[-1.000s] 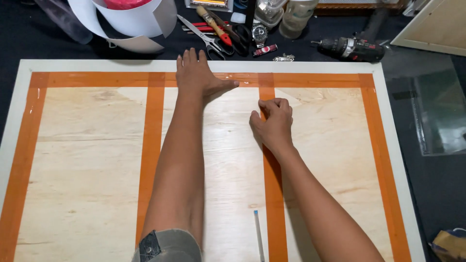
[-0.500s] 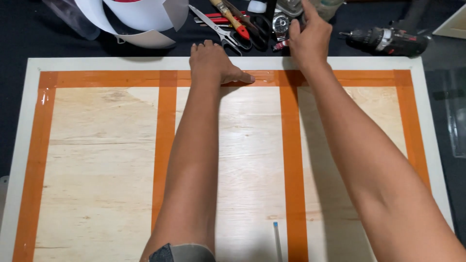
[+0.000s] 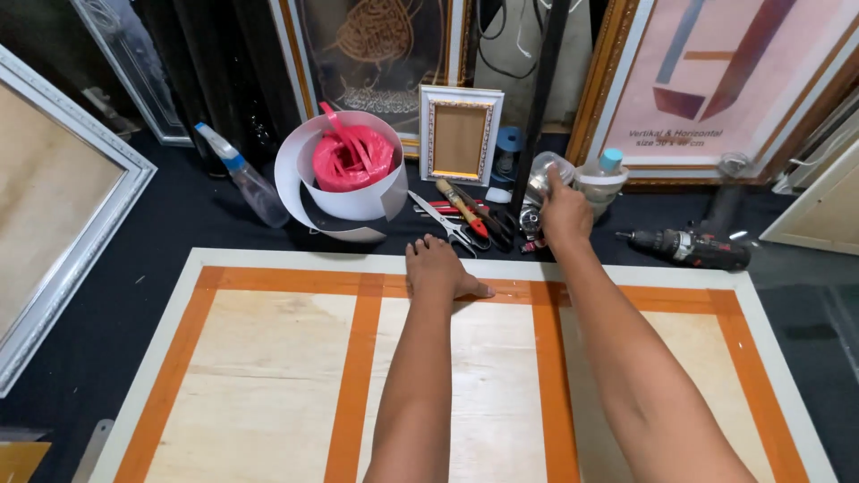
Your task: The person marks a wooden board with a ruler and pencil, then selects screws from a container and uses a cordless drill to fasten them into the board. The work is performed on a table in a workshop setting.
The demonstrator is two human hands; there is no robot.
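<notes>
Clearly the right hand (image 3: 564,215) is stretched out past the far edge of the backing board (image 3: 483,394) and closes its fingers around a clear roll of tape (image 3: 546,172), which lies among the tools at the back of the bench (image 3: 179,224), between a clear plastic jar (image 3: 599,183) with a blue cap and a small blue spool (image 3: 508,143); how firm the grip is I cannot tell, as the knuckles hide the fingertips. That roll looks light, stiff and a little slick, so it should lift easily with one hand if pinched across its rim or hooked through the core; its opening seems to face the person, though the hand covers too much to be sure. The left hand (image 3: 438,268) lies flat with fingers together and thumb spread, pressed on the orange tape strip (image 3: 304,279) along the far edge of the board. The board itself is thin plywood in a pale frame, broad and probably flexible, its long axis running left to right, with two more orange strips crossing it from far to near. Nearby sit scissors (image 3: 447,224), a red-handled tool (image 3: 465,210), a cordless drill (image 3: 684,246), a spray bottle (image 3: 237,179) and a white coiled sheet (image 3: 344,174) holding red plastic.
</notes>
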